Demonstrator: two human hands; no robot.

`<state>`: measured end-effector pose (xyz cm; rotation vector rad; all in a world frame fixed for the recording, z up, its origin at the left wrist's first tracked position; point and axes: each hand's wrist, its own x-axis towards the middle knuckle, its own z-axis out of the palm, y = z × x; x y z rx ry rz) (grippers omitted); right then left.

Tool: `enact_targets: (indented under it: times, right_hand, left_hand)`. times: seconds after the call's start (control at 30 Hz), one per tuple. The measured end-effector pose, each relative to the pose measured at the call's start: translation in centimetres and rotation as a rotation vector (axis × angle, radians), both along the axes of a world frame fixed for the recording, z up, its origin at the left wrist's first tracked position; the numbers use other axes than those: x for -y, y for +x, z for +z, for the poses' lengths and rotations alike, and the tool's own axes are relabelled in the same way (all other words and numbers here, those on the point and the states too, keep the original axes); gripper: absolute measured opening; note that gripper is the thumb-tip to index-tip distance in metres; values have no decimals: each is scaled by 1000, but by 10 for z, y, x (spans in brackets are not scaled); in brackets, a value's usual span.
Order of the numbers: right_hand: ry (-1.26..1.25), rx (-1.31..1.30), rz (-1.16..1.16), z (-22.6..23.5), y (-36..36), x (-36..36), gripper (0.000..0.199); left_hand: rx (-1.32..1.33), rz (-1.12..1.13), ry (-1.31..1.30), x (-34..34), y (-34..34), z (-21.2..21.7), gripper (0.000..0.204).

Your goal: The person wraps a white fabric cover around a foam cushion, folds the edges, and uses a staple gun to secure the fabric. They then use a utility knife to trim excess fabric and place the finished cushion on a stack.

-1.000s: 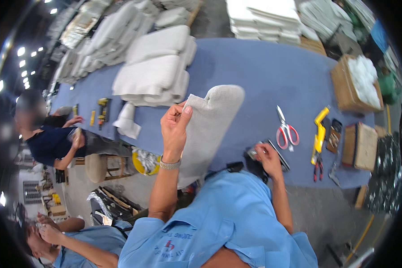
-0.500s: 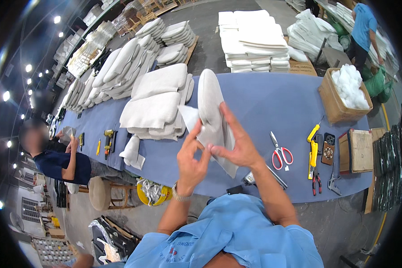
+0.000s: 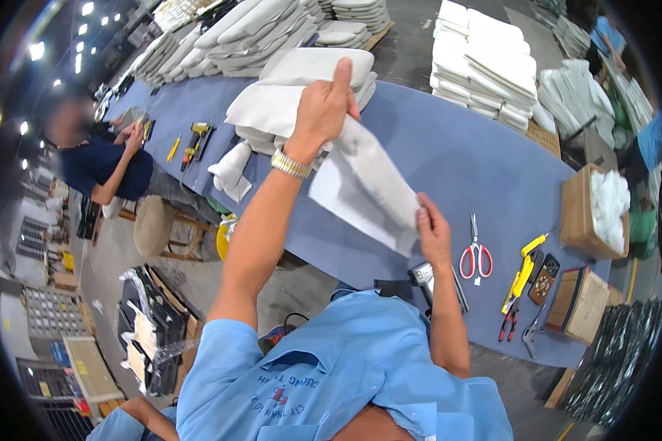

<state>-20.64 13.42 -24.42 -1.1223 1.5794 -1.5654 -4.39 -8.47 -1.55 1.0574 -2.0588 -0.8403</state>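
A long, narrow light-grey cushion piece point(image 3: 381, 175) with a loose fabric flap stretches slantwise between my two hands above the blue table. My left hand point(image 3: 324, 110), thumb up, is closed around its far upper end; the fingers there are partly hidden. At its lower right end, my right hand point(image 3: 434, 231) pinches the fabric edge. Behind my left hand lies a stack of similar grey cushions point(image 3: 261, 103). Beside my right forearm is a silver and black hand tool point(image 3: 423, 276), partly covered by the arm. Red-handled scissors point(image 3: 476, 257) lie right of my right hand.
On the right of the blue table point(image 3: 449, 158) are a yellow tool point(image 3: 518, 285), red pliers point(image 3: 507, 323), a phone point(image 3: 543, 281) and a carton of white stuffing point(image 3: 579, 213). A rolled grey piece point(image 3: 232, 173) lies left. A co-worker point(image 3: 110, 162) works at the far left.
The cushion piece has turned from upright to slanting and is drawn out lengthwise. My left hand moved up to its far end, my right hand down to the other. The view has shifted.
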Motion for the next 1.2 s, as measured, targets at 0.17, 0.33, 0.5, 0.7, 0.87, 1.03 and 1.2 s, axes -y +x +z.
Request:
enact_targets:
  times: [0.17,0.33,0.5,0.7,0.87,1.03,1.2]
  right_hand:
    - [-280,-115,-246,74,-28,1,39]
    - [-451,-462,-133,139,-5,12,44]
    - [-366,-688,-225,153,12,47,38]
    - [-509,-646,-227,155,-19,83,14]
    - [-591,-309,-204,148,-35,99,9]
    - [-563,-225,-204,146,-52,109,11]
    - [-587,-115,-183,142,-53,114,11]
  left_hand:
    - [226,199,3,8,-22,12,99]
    - [264,171,41,19,-55,20,100]
    - [390,131,2,20,-77,31,99]
    - [401,184,-55,25,-91,17,90]
    - [359,133,-29,18,-102,17,88]
    - [338,-174,-37,11,-94,26,83]
    - [343,-527,-232,4,-68,32,69]
